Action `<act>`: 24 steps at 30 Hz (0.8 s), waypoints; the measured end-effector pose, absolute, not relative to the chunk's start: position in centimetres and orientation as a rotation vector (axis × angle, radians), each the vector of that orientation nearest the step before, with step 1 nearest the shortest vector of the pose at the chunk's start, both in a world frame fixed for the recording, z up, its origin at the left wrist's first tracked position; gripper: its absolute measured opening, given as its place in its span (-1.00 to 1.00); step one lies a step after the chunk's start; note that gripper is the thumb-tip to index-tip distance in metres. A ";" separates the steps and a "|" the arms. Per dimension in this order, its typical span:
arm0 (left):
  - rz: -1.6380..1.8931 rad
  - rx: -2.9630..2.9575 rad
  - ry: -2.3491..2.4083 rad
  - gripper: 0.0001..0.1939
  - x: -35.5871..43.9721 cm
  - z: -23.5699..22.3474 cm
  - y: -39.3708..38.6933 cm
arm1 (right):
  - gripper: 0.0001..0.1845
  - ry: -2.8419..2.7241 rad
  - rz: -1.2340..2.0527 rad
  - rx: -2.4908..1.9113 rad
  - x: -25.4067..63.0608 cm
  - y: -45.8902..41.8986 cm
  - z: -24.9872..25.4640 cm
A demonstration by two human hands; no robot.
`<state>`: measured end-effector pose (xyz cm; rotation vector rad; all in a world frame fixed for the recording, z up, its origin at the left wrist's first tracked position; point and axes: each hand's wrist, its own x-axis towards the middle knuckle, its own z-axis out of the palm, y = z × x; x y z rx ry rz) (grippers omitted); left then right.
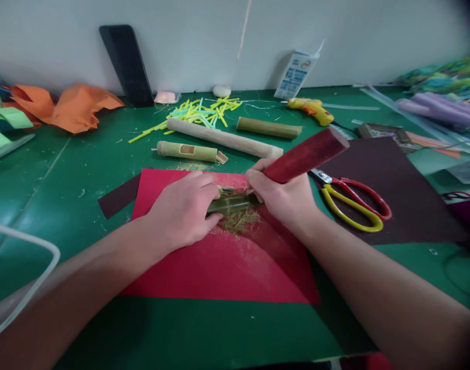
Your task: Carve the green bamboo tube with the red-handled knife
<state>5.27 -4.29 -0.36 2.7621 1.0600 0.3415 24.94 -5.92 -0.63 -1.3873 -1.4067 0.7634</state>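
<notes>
My left hand (184, 208) is closed around the left end of a dark green bamboo tube (235, 204), pressing it down on a red sheet (219, 272). In my right hand (289, 198) is a tool with a thick red wooden handle (308, 154), which slants up to the right. Its working end points at the tube's right part, and my fingers hide it. Fine greenish shavings (240, 223) lie around the tube on the sheet.
Beyond the sheet lie a bamboo piece with a cut window (204, 152), a pale wooden stick (219, 135) and another bamboo piece (269, 127). Red-and-yellow-handled scissors (353, 203) rest on dark paper (408, 205) at right. A yellow glue gun (312, 111) lies behind.
</notes>
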 end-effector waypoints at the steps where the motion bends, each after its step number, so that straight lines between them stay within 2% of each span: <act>1: 0.346 2.762 1.061 -0.84 5.3 -0.4 -4.3 | -0.70 -1.409 0.758 -1.381 24.9 -5.9 -0.7; 24: 0.373 2.774 1.050 -0.86 5.2 -0.4 -4.3 | -0.69 -1.395 0.788 -1.375 25.0 -6.0 -0.8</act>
